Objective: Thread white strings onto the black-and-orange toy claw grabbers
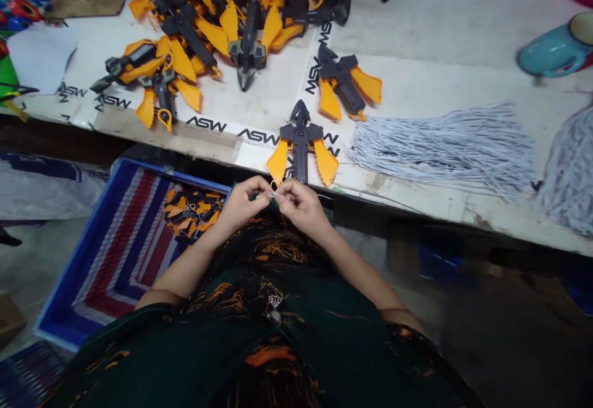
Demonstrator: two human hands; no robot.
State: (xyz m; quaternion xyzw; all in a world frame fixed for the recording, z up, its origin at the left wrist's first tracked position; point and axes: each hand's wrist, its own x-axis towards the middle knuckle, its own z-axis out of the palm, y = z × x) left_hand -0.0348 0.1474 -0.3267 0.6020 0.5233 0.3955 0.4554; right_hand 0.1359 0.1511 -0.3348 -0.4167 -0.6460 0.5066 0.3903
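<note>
My left hand [250, 199] and my right hand [300, 205] pinch a thin white string [273, 194] between them, fingertips close together. The string makes a small loop at the tail end of a dark grey toy with orange wings [301, 133], at the table's front edge. Its pointed nose faces away from me, and its tail end is partly hidden by my hands. Whether the string is knotted is too small to tell. Another such toy [343, 81] lies just beyond, to the right. A flat bundle of cut white strings [440, 149] rests right of my hands.
Many similar toys [248, 44] are heaped at the back left. A blue striped-lined crate [115, 241] below the table holds more orange and dark pieces [192, 213]. A turquoise mug [551, 50] and a second string bundle [569, 167] are at the right.
</note>
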